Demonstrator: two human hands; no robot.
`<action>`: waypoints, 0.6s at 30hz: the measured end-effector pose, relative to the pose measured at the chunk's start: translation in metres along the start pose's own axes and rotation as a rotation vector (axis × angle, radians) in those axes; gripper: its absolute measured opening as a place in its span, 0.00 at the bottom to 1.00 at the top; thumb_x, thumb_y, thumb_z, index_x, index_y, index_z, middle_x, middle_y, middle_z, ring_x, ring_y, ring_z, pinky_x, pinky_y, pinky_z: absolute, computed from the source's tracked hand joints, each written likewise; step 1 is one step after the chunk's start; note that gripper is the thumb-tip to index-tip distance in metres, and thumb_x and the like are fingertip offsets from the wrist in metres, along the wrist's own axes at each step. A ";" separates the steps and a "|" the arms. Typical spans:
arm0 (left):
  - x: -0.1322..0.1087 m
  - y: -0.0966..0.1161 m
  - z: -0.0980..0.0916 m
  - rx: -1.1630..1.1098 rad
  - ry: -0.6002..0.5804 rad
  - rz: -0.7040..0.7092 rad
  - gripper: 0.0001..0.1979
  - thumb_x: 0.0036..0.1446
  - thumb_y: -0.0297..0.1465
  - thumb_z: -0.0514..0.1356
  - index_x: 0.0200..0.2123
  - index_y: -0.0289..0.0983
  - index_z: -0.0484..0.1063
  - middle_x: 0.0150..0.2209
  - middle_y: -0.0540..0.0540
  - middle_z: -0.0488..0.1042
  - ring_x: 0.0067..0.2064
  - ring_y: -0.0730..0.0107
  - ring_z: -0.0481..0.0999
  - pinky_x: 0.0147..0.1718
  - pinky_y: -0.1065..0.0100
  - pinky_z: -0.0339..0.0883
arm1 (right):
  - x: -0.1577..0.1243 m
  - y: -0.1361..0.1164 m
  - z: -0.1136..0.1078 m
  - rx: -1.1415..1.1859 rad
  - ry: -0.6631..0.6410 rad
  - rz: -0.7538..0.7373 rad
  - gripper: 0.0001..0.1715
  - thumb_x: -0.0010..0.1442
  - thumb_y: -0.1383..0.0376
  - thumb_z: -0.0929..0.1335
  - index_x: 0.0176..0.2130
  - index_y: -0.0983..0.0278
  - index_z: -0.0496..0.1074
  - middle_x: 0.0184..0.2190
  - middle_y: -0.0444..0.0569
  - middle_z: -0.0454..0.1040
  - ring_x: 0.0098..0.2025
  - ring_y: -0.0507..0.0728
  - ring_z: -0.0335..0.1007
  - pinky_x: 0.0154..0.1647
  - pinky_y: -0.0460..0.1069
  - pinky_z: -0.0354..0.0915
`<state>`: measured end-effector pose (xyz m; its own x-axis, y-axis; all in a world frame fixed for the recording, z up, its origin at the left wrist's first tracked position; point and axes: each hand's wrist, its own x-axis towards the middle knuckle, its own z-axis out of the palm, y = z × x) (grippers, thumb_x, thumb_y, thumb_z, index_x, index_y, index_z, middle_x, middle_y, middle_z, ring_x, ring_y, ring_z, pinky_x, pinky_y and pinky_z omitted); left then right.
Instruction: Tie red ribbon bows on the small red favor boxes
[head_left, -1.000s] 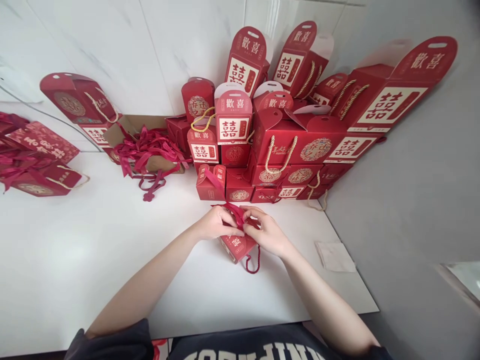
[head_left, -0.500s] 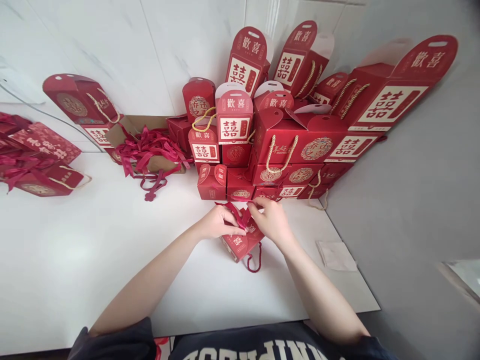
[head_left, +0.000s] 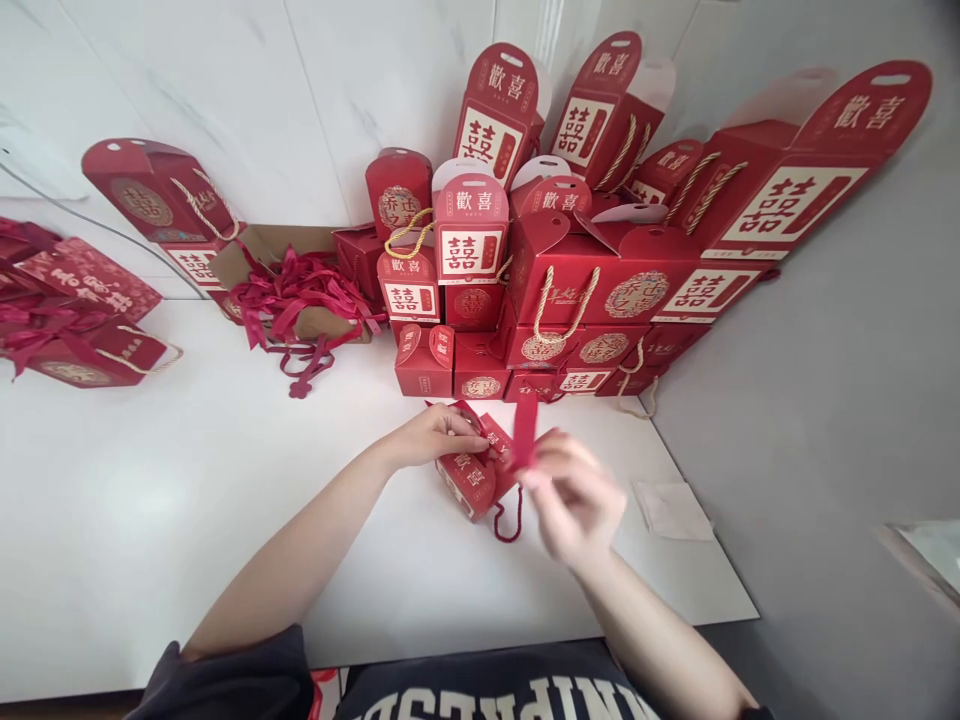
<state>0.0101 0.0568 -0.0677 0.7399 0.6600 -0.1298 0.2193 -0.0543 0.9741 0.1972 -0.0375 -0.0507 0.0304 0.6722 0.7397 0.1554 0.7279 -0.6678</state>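
Observation:
A small red gift box [head_left: 466,486] with pale lettering on its top flaps lies tilted on the white table, a dark red rope handle [head_left: 510,535] looping from its near side. Over its top left side rests my left hand [head_left: 439,436], thumb and fingers closed on the red ribbon at the flaps; part of that grip is hidden. My right hand [head_left: 577,498], blurred by motion, is raised right of the box. It pinches a strip of the red ribbon [head_left: 526,428], which stands up from its fingers.
Stacked red gift boxes [head_left: 604,290] with rope handles stand against the wall behind. A cardboard box [head_left: 322,325] overflowing with red ribbons is at left. Ribboned boxes [head_left: 90,360] lie at far left. A pale folded sheet [head_left: 673,511] lies near the right edge.
My right hand has moved right and toward me, drawing the ribbon strip up off the box. My left hand stays at the box top, shifted slightly left.

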 end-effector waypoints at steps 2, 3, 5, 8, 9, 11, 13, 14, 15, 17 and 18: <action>0.000 0.001 -0.002 0.001 0.005 -0.068 0.18 0.55 0.42 0.63 0.26 0.32 0.80 0.23 0.48 0.75 0.26 0.72 0.71 0.28 0.71 0.65 | -0.008 -0.010 0.013 -0.097 -0.312 -0.231 0.03 0.62 0.71 0.68 0.37 0.64 0.72 0.32 0.49 0.76 0.33 0.54 0.70 0.33 0.50 0.68; -0.001 0.001 -0.002 0.001 0.005 -0.096 0.18 0.55 0.42 0.63 0.27 0.32 0.80 0.23 0.48 0.75 0.27 0.72 0.71 0.29 0.70 0.65 | -0.012 -0.010 0.022 -0.167 -0.446 -0.333 0.02 0.62 0.71 0.68 0.36 0.65 0.72 0.31 0.49 0.76 0.32 0.54 0.70 0.31 0.50 0.67; -0.001 0.001 -0.002 0.023 0.007 -0.109 0.16 0.55 0.41 0.63 0.31 0.33 0.81 0.28 0.47 0.77 0.33 0.68 0.74 0.35 0.68 0.67 | -0.021 -0.004 0.041 -0.354 -0.655 -0.510 0.08 0.63 0.73 0.66 0.31 0.66 0.71 0.27 0.48 0.73 0.29 0.54 0.67 0.26 0.50 0.64; -0.001 0.002 0.000 0.138 0.041 -0.061 0.12 0.52 0.39 0.66 0.31 0.36 0.82 0.34 0.46 0.77 0.45 0.64 0.73 0.45 0.67 0.65 | -0.032 0.011 0.065 -0.567 -0.815 -0.613 0.13 0.60 0.78 0.64 0.26 0.67 0.69 0.24 0.48 0.69 0.28 0.56 0.67 0.21 0.50 0.58; -0.001 0.003 0.001 0.186 0.055 -0.040 0.11 0.49 0.39 0.68 0.27 0.36 0.82 0.34 0.46 0.76 0.46 0.64 0.72 0.46 0.68 0.64 | -0.033 0.014 0.070 -0.614 -0.853 -0.606 0.13 0.59 0.78 0.64 0.26 0.67 0.69 0.25 0.48 0.69 0.28 0.56 0.67 0.21 0.50 0.58; -0.001 0.005 0.002 0.251 0.057 -0.014 0.12 0.46 0.38 0.70 0.22 0.36 0.79 0.33 0.47 0.74 0.45 0.64 0.71 0.44 0.68 0.64 | -0.030 0.016 0.072 -0.624 -0.928 -0.573 0.12 0.61 0.77 0.64 0.28 0.67 0.69 0.26 0.49 0.70 0.30 0.57 0.68 0.23 0.50 0.60; -0.001 0.006 0.002 0.280 0.042 0.004 0.13 0.47 0.39 0.69 0.20 0.35 0.78 0.32 0.47 0.73 0.41 0.66 0.71 0.41 0.68 0.65 | -0.018 0.014 0.064 -0.486 -0.974 -0.524 0.10 0.65 0.71 0.63 0.31 0.66 0.70 0.28 0.49 0.72 0.32 0.56 0.68 0.29 0.51 0.64; -0.002 0.006 0.002 0.281 0.030 0.018 0.13 0.48 0.38 0.68 0.20 0.35 0.77 0.31 0.47 0.72 0.40 0.67 0.71 0.39 0.68 0.65 | -0.010 0.013 0.057 -0.361 -0.969 -0.484 0.10 0.67 0.66 0.63 0.33 0.65 0.70 0.29 0.48 0.72 0.33 0.56 0.68 0.33 0.51 0.65; -0.002 0.006 0.002 0.276 0.018 0.035 0.13 0.49 0.37 0.68 0.20 0.34 0.77 0.31 0.47 0.72 0.38 0.68 0.70 0.37 0.68 0.65 | 0.000 0.012 0.048 -0.244 -0.940 -0.420 0.10 0.67 0.62 0.63 0.37 0.64 0.70 0.31 0.47 0.73 0.34 0.55 0.68 0.37 0.51 0.66; -0.002 0.005 0.001 0.257 -0.004 0.061 0.11 0.50 0.35 0.67 0.22 0.34 0.76 0.29 0.48 0.72 0.34 0.70 0.70 0.33 0.69 0.65 | 0.019 0.018 0.029 -0.130 -0.769 -0.215 0.10 0.68 0.62 0.62 0.37 0.63 0.69 0.34 0.49 0.74 0.40 0.55 0.68 0.45 0.52 0.66; -0.002 0.004 0.001 0.249 -0.012 0.068 0.11 0.51 0.35 0.67 0.22 0.34 0.76 0.28 0.49 0.72 0.33 0.70 0.70 0.32 0.69 0.65 | 0.028 0.024 0.020 -0.152 -0.685 -0.098 0.10 0.68 0.62 0.61 0.38 0.63 0.69 0.37 0.50 0.73 0.43 0.57 0.68 0.48 0.54 0.65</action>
<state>0.0107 0.0543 -0.0635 0.7657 0.6394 -0.0693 0.3174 -0.2821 0.9054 0.1824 0.0015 -0.0481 -0.6113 0.5744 0.5444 0.2629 0.7962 -0.5449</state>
